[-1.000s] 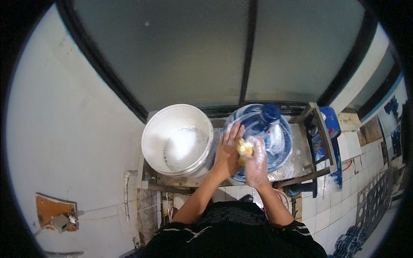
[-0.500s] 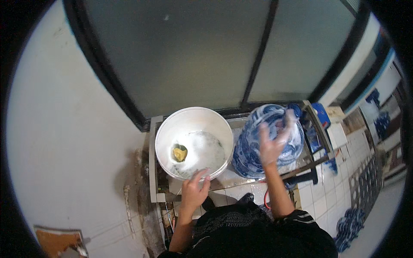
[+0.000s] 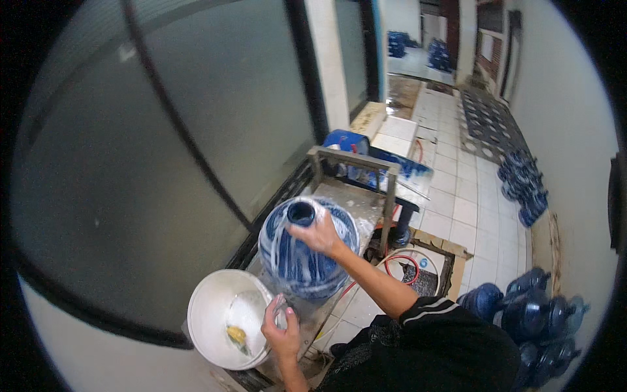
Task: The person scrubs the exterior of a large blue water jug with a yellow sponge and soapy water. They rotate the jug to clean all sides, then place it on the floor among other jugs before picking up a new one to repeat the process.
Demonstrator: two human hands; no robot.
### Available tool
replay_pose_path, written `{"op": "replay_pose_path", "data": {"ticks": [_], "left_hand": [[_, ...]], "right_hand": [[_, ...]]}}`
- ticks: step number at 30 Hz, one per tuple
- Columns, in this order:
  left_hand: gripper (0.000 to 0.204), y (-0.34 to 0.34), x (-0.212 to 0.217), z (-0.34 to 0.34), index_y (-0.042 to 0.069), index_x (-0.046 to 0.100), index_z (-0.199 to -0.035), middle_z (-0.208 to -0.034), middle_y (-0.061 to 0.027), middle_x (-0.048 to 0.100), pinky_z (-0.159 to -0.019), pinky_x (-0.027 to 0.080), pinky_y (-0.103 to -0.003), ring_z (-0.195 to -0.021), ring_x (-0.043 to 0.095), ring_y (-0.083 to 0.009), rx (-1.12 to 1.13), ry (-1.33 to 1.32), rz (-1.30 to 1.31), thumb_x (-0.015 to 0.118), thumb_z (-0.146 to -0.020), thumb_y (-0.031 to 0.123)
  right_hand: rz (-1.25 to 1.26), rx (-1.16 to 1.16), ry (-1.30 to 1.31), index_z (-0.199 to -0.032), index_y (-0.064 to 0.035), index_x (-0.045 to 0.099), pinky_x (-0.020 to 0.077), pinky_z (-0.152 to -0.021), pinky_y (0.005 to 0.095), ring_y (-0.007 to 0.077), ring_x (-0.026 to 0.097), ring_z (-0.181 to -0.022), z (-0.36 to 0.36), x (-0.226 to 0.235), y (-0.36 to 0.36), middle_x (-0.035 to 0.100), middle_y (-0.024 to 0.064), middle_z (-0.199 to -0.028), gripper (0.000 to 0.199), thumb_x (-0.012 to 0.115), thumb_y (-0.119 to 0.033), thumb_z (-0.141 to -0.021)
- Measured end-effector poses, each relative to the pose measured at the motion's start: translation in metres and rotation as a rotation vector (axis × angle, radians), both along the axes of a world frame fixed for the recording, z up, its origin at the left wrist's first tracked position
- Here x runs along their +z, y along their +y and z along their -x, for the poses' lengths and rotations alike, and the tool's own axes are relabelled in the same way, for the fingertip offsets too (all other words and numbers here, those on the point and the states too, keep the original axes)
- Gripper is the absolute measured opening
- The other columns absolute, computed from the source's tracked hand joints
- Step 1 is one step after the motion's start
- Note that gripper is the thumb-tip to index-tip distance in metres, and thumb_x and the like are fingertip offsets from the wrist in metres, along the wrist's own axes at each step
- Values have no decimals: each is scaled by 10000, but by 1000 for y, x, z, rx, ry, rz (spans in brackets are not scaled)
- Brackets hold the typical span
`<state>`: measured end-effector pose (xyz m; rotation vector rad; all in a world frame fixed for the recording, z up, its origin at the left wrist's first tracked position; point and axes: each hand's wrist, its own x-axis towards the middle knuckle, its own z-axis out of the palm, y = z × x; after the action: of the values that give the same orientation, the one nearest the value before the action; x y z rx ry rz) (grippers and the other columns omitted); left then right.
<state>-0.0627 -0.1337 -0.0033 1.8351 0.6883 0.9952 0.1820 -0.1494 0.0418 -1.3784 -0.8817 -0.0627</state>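
Observation:
A large blue water jug (image 3: pixel 304 264), streaked with white suds, stands upright on the metal stand with its open mouth toward me. My right hand (image 3: pixel 318 232) closes around the jug's neck, thumb and fingers wet with foam. Just left of the jug is a white bucket (image 3: pixel 202 313) with sudsy water inside. A yellow and green sponge (image 3: pixel 236 336) lies in it. Beside the bucket's right rim is my left hand (image 3: pixel 282 326), its fingers curved and apart with nothing visible between them.
The metal stand (image 3: pixel 356 163) has a raised frame at its far end. Past it are a blue container (image 3: pixel 346 140) and a white box (image 3: pixel 395 134). A red hose (image 3: pixel 408 261) loops on the floor to the right. Several blue jugs (image 3: pixel 529 307) lie along the right wall.
My view has swung right. My right hand, spread above the tilted jug before, now grips its neck, and the jug stands upright. The left hand stays by the bucket rim.

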Motion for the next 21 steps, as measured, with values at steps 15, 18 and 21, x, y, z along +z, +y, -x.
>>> {"op": "replay_pose_path", "data": {"ticks": [15, 18, 21], "left_hand": [[962, -216, -13, -213, -31, 229, -1456, -1491, -304, 204, -1138, 167, -459, -1396, 213, -412, -674, 152, -185, 762, -732, 310], [877, -281, -25, -267, 10, 349, -1422, -1491, -284, 235, -1126, 203, -482, -1382, 228, -445, -794, 232, -276, 785, -696, 238], [854, -343, -34, -322, -50, 358, -1370, -1458, -270, 300, -1135, 206, -435, -1370, 271, -412, -939, 267, -540, 770, -655, 169]], "right_hand": [[-82, -433, 129, -937, -29, 652, 479, -803, 306, 166, 602, -836, -72, 9, -365, 643, 72, -912, 306, 797, -168, -706], [-28, -573, 69, -958, -20, 650, 489, -803, 323, 203, 625, -844, -98, -36, -421, 648, 103, -927, 348, 799, -180, -688], [43, -690, 34, -979, -17, 641, 468, -861, 374, 274, 609, -929, -118, -56, -468, 634, 140, -973, 415, 818, -225, -667]]}}
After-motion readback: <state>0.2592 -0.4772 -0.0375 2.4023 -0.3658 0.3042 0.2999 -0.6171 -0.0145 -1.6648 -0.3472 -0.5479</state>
